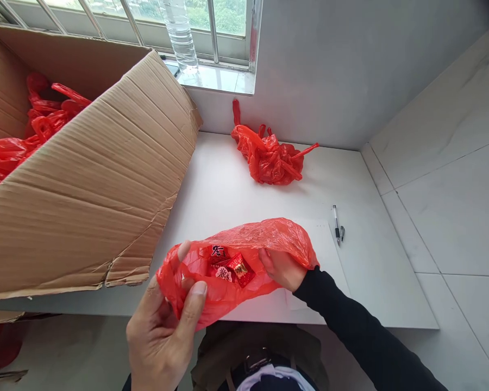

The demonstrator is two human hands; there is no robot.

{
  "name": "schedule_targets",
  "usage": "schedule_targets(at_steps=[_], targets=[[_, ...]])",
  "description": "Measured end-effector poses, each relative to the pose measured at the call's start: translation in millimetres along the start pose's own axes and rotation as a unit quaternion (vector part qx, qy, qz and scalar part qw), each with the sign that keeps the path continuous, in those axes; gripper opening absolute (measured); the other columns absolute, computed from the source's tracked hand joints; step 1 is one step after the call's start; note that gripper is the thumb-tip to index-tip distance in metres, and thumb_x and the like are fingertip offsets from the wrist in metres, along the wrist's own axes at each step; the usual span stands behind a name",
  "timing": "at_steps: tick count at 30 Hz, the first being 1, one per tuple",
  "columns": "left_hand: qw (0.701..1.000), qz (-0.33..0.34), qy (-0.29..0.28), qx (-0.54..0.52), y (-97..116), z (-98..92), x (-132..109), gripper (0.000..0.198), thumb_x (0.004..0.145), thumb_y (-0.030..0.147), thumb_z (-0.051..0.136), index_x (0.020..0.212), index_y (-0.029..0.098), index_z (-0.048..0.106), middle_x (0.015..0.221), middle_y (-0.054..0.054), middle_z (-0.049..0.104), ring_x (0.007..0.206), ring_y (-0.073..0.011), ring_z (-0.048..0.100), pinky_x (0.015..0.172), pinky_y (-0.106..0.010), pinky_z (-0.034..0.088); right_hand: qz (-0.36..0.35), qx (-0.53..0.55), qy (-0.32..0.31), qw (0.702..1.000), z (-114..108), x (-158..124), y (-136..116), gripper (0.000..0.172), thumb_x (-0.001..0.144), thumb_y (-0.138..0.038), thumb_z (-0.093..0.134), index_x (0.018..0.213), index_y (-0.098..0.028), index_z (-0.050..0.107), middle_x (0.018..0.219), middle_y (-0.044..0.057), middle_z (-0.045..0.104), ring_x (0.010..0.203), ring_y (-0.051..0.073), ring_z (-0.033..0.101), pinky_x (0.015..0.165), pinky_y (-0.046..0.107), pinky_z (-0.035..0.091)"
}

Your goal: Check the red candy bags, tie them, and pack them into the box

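I hold a thin red plastic bag open over the near edge of a white table. My left hand pinches the bag's left rim between thumb and fingers. My right hand, in a black sleeve, is partly inside the bag's mouth, its fingers curled on the right rim. Inside the bag lie a few red wrapped candies with white print.
A big open cardboard box with red bags inside fills the left. A tied red bag lies at the table's far side. A pen rests on the right. A clear bottle stands on the windowsill.
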State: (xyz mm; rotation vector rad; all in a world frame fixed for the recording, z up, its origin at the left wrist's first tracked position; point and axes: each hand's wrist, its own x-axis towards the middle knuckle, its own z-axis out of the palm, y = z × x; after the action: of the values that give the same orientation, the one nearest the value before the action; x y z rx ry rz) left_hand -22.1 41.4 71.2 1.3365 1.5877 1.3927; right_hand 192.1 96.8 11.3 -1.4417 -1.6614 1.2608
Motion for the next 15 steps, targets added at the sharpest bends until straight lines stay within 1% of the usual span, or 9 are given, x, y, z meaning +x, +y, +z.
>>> schedule_targets(at_steps=[2, 4, 6, 8, 10, 12, 14, 15], targets=[[1.000, 0.008, 0.000, 0.005, 0, -1.0, 1, 0.052, 0.085, 0.026, 0.073, 0.135, 0.034, 0.062, 0.131, 0.000, 0.069, 0.120, -0.0230, 0.066, 0.103, -0.031, 0.052, 0.003, 0.002, -0.020, 1.000, -3, -1, -8, 0.031, 0.093, -0.051, 0.051, 0.098, -0.028, 0.071, 0.092, 0.007, 0.070, 0.092, 0.025, 0.066, 0.086, 0.047, 0.056], [1.000, 0.016, 0.001, 0.009, 0, -0.9, 1, 0.053, 0.084, 0.026, 0.073, 0.135, 0.035, 0.062, 0.130, 0.000, 0.069, 0.119, -0.0229, 0.067, 0.102, -0.030, 0.053, 0.010, 0.007, -0.042, 0.999, -4, -1, -13, 0.034, 0.096, -0.051, 0.046, 0.095, -0.027, 0.070, 0.081, 0.004, 0.067, 0.081, 0.022, 0.065, 0.081, 0.043, 0.057], [1.000, 0.015, 0.001, 0.010, 0, -0.4, 2, 0.052, 0.085, 0.026, 0.073, 0.135, 0.035, 0.062, 0.131, -0.001, 0.069, 0.120, -0.0239, 0.066, 0.104, -0.033, 0.053, 0.030, 0.039, -0.066, 0.997, -5, 1, -15, 0.034, 0.097, -0.050, 0.045, 0.102, -0.025, 0.068, 0.077, 0.002, 0.064, 0.074, 0.020, 0.063, 0.076, 0.039, 0.056], [1.000, 0.016, 0.000, 0.010, 0, 0.0, 3, 0.052, 0.085, 0.026, 0.073, 0.135, 0.034, 0.062, 0.130, -0.002, 0.069, 0.120, -0.0256, 0.065, 0.105, -0.037, 0.052, 0.052, 0.086, -0.091, 0.991, -6, 3, -16, 0.036, 0.096, -0.050, 0.048, 0.111, -0.022, 0.065, 0.079, 0.002, 0.064, 0.074, 0.018, 0.062, 0.076, 0.036, 0.055], [1.000, 0.014, 0.004, 0.010, -1, -0.4, 3, 0.053, 0.084, 0.027, 0.074, 0.135, 0.033, 0.062, 0.120, -0.002, 0.073, 0.119, -0.0268, 0.066, 0.104, -0.038, 0.053, 0.063, 0.129, -0.120, 0.982, -7, 4, -16, 0.039, 0.095, -0.051, 0.051, 0.114, -0.019, 0.064, 0.082, 0.003, 0.063, 0.076, 0.018, 0.060, 0.079, 0.035, 0.053], [1.000, 0.009, 0.011, 0.010, -1, -1.2, 3, 0.055, 0.082, 0.027, 0.075, 0.135, 0.033, 0.062, 0.098, -0.001, 0.074, 0.117, -0.0267, 0.067, 0.101, -0.037, 0.055, 0.059, 0.162, -0.139, 0.975, -8, 4, -16, 0.041, 0.094, -0.052, 0.054, 0.113, -0.018, 0.064, 0.083, 0.003, 0.061, 0.076, 0.017, 0.058, 0.079, 0.034, 0.051], [1.000, 0.009, 0.016, 0.012, -1, -2.0, 3, 0.056, 0.081, 0.027, 0.076, 0.135, 0.033, 0.062, 0.080, 0.001, 0.068, 0.116, -0.0265, 0.068, 0.100, -0.035, 0.056, 0.061, 0.194, -0.146, 0.968, -8, 4, -17, 0.042, 0.092, -0.055, 0.057, 0.112, -0.018, 0.064, 0.084, 0.002, 0.060, 0.075, 0.016, 0.057, 0.078, 0.033, 0.051], [1.000, 0.010, 0.017, 0.012, -1, -2.3, 3, 0.056, 0.081, 0.028, 0.076, 0.135, 0.033, 0.062, 0.076, 0.001, 0.065, 0.115, -0.0264, 0.068, 0.100, -0.034, 0.056, 0.064, 0.207, -0.144, 0.966, -7, 4, -17, 0.043, 0.090, -0.056, 0.059, 0.111, -0.019, 0.064, 0.084, 0.002, 0.059, 0.075, 0.015, 0.056, 0.077, 0.033, 0.051]])
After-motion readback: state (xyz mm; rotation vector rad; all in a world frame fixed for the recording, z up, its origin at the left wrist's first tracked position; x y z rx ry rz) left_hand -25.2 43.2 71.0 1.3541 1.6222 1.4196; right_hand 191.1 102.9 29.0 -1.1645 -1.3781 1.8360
